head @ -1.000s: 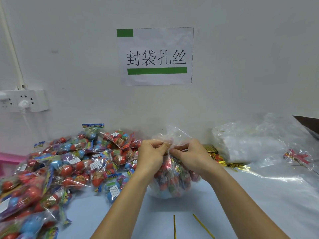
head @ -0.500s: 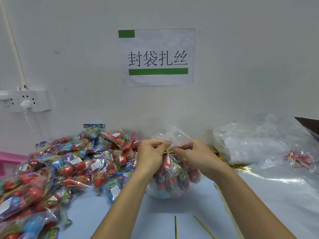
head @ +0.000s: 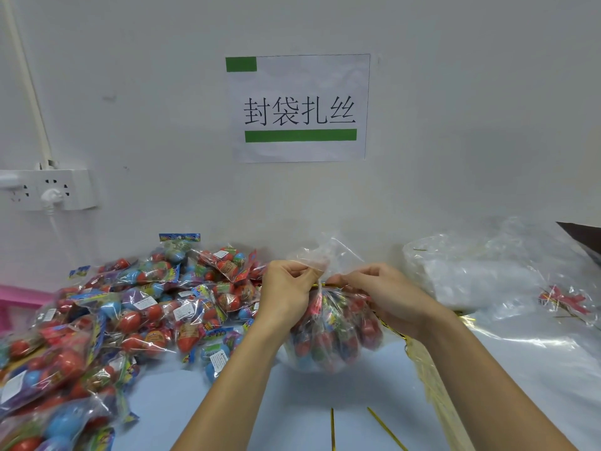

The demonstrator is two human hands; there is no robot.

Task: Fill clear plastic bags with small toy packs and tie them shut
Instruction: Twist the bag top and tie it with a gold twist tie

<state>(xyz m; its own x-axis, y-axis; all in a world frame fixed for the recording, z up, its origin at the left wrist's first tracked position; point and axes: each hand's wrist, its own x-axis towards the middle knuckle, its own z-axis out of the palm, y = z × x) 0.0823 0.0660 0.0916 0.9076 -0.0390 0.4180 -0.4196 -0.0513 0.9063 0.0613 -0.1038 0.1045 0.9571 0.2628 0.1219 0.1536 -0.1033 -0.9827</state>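
At the centre of the frame both the left hand (head: 286, 296) and right hand (head: 377, 296) now pinch the gold twist tie (head: 320, 284) drawn across the neck of the filled bag (head: 331, 336), so tying has begun.

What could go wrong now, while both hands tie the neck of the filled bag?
1. The gold twist tie is thin and mostly hidden between the left hand and right hand; it may slip before it is twisted tight.
2. The filled bag bulges below a narrow gathered neck, so a loose tie could let toy packs spill.
3. The thin plastic could tear if pulled hard.
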